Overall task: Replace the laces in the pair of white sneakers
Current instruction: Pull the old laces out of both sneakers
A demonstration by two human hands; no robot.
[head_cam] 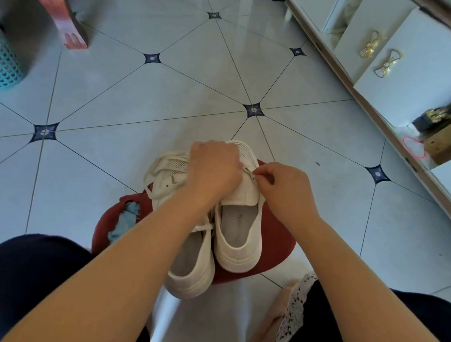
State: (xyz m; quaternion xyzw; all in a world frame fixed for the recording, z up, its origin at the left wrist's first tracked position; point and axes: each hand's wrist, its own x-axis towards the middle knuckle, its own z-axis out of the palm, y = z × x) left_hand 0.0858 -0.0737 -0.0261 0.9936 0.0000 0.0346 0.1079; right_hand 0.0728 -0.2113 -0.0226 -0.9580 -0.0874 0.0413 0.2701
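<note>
Two white sneakers stand side by side on a red stool (275, 241), heels toward me. The left sneaker (193, 268) carries a white lace (154, 167) that loops loosely around its front. My left hand (214, 170) reaches across and grips the tongue area of the right sneaker (238, 237). My right hand (286, 189) pinches a lace end at an eyelet on that sneaker's right side. The front eyelets of the right sneaker are hidden under my hands.
A blue cloth (126, 220) lies on the stool's left edge. A white cabinet (407, 65) with gold bow handles runs along the right. A teal basket (2, 62) and a pink-patterned box (70, 24) stand at the far left on the tiled floor.
</note>
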